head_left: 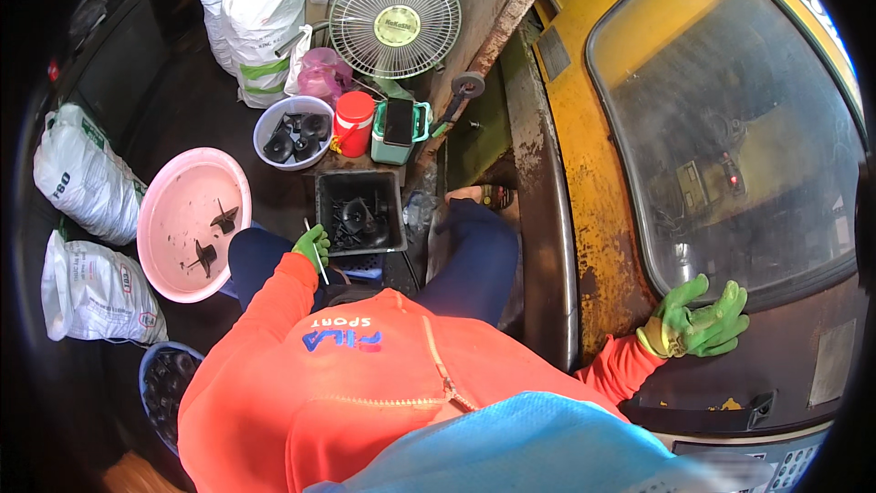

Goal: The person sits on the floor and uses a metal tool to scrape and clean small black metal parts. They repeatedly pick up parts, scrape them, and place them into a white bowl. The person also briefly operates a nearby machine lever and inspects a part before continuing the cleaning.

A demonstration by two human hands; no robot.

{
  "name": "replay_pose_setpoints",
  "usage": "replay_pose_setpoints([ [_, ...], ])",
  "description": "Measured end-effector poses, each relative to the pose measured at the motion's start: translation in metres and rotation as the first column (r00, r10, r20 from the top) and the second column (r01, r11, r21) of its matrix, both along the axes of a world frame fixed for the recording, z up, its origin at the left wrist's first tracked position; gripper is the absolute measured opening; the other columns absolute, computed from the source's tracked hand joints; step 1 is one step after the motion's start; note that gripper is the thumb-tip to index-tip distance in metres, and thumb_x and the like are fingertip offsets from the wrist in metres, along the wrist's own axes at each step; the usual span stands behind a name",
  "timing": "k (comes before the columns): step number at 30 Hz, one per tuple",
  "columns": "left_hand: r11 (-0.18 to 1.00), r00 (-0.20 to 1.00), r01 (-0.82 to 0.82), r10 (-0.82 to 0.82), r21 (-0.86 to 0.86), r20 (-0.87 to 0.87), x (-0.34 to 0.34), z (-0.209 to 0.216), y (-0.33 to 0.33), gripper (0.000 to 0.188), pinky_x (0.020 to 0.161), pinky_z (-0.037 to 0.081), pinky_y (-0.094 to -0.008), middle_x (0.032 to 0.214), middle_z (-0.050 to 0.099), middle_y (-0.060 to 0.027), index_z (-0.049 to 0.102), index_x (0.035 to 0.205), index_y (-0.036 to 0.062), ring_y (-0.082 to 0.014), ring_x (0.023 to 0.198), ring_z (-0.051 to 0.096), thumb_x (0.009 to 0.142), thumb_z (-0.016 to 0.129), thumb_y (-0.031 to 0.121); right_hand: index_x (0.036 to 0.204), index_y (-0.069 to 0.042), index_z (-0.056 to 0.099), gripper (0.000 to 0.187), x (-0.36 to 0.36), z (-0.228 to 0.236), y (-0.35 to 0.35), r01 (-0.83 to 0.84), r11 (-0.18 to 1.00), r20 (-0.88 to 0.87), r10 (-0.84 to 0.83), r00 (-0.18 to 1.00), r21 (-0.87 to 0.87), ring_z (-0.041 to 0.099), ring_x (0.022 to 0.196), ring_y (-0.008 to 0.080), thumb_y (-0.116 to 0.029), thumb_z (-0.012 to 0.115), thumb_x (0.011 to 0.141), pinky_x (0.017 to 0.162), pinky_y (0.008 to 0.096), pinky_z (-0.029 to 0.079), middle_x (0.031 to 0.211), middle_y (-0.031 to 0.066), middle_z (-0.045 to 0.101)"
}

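Note:
My left hand (312, 248), in a green glove, is closed around a thin white stick-like tool (316, 261) beside my left thigh. Just ahead of it stands a black square bin (402, 219) with dark moulded parts (358, 217) inside. My right hand (701, 321), also in a green glove, is stretched out to the right with its fingers apart and nothing in it. It is at the lower edge of a yellow machine's door window (721, 155); whether it touches the door, I cannot tell. To my left, a pink basin (164, 219) holds two black pieces (203, 257).
A pale tub (265, 132) of black parts, a red jug (353, 123) and a mint-green container (392, 148) with a phone on it stand ahead. Behind them is a fan (394, 23). White sacks (265, 23) and a blue-rimmed basin (146, 374) are on the left.

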State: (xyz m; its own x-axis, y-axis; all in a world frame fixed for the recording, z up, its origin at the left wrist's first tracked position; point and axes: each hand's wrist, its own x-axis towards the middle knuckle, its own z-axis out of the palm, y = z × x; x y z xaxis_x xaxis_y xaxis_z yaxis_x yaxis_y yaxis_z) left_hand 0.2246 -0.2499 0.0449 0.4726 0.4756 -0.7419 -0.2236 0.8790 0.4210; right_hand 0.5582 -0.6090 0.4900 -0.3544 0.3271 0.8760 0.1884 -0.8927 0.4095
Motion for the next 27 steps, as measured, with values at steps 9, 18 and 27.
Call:
replay_pose_setpoints([
  [9,0.999,1.0,-0.012,0.011,0.048,0.01,-0.002,-0.005,0.009,0.029,0.041,0.029,-0.0285,0.058,0.048,0.0051,0.052,0.073,0.019,-0.0105,0.041,0.037,0.087,0.058,0.043,0.105,-0.009,0.059,0.026,0.003,-0.001,0.0,-0.005,1.0,0.003,0.005,1.0,0.012,0.059,0.078,0.0319,-0.02,0.061,0.082,0.057,0.0373,0.036,0.1,0.0084,0.065],
  [18,1.0,1.0,0.001,0.0,0.03,-0.016,-0.004,-0.015,0.013,0.028,0.043,0.03,-0.0287,0.06,0.051,0.0042,0.056,0.078,0.0176,-0.0115,0.043,0.039,0.086,0.06,0.044,0.105,-0.009,0.058,0.028,-0.004,0.0,0.005,-0.056,0.998,-0.041,0.057,0.998,0.018,0.058,0.079,0.0318,-0.019,0.064,0.08,0.06,0.0388,0.036,0.101,0.0098,0.065],
  [27,0.995,0.978,-0.097,0.099,-0.017,0.183,-0.007,0.009,0.014,0.025,0.042,0.028,-0.0254,0.059,0.046,0.0057,0.057,0.08,0.0155,-0.0112,0.045,0.038,0.089,0.056,0.038,0.104,-0.007,0.058,0.03,-0.003,0.002,0.005,-0.048,0.999,-0.057,0.049,0.997,0.014,0.059,0.074,0.0283,-0.017,0.068,0.077,0.06,0.0379,0.037,0.099,0.0072,0.065],
])
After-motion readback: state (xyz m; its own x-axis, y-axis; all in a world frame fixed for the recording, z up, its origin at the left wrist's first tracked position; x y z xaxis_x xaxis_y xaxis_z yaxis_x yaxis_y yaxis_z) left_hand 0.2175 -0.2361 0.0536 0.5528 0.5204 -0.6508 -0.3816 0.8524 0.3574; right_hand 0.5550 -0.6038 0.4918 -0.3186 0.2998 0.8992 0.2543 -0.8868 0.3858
